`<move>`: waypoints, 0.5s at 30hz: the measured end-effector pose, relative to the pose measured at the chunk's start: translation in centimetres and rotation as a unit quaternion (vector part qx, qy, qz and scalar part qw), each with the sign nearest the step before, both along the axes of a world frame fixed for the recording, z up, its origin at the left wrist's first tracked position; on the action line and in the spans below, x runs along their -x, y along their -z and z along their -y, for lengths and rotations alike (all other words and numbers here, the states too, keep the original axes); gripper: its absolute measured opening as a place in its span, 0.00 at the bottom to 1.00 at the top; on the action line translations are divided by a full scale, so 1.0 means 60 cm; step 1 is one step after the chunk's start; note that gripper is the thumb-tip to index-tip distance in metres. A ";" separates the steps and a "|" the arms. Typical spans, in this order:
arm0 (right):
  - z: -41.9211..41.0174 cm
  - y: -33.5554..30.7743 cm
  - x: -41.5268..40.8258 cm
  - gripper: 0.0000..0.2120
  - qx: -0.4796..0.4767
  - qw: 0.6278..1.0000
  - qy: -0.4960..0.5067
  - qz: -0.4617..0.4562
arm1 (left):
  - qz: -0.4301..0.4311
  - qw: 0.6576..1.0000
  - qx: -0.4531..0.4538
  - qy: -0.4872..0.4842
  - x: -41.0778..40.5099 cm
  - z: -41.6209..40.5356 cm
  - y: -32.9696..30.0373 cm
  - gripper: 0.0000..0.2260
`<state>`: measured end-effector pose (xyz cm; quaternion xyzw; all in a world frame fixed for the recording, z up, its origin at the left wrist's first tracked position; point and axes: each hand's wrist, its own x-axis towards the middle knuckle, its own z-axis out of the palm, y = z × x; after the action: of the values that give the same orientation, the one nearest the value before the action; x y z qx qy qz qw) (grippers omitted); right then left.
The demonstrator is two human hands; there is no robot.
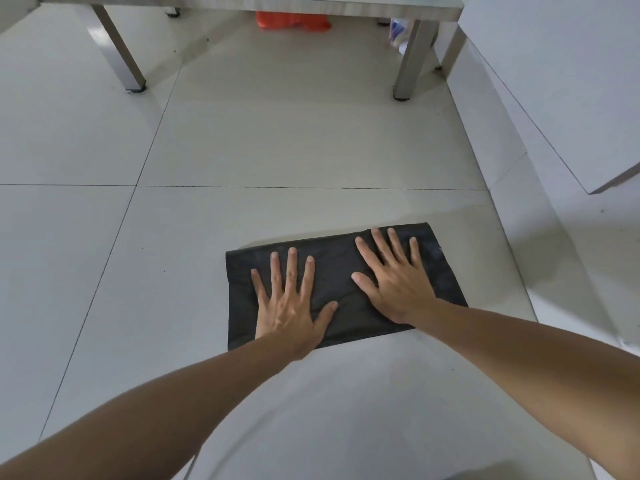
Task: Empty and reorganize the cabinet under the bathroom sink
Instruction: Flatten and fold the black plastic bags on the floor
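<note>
A folded black plastic bag (341, 268) lies flat on the white tiled floor (277, 140), slightly right of the middle. My left hand (291, 303) presses flat on its left half with fingers spread and straight. My right hand (393, 275) presses flat on its right half, fingers also straight and spread. Both palms face down on the bag. Neither hand curls round anything.
The sink stand's metal legs (121, 53) (412, 60) rise at the top. Under it at the back lie an orange bag (292, 20) and a white-and-blue item (398, 32). A white open cabinet door (571, 98) slants in at the right.
</note>
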<state>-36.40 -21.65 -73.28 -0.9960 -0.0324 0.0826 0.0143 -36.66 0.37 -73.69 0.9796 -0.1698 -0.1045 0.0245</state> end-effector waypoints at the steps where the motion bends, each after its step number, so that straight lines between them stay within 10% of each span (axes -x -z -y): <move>1: 0.005 0.002 -0.002 0.34 0.001 1.000 0.003 0.002 | 0.002 1.000 0.001 -0.006 0.001 0.001 0.001 0.38; 15: 0.074 0.012 -0.006 0.36 -0.031 0.996 0.086 0.013 | 0.006 0.992 0.009 -0.124 -0.002 -0.024 0.008 0.38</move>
<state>-36.06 -26.07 -74.01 -0.9952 0.0502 0.0666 0.0517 -36.56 1.83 -74.20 0.9935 -0.0477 -0.0928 0.0448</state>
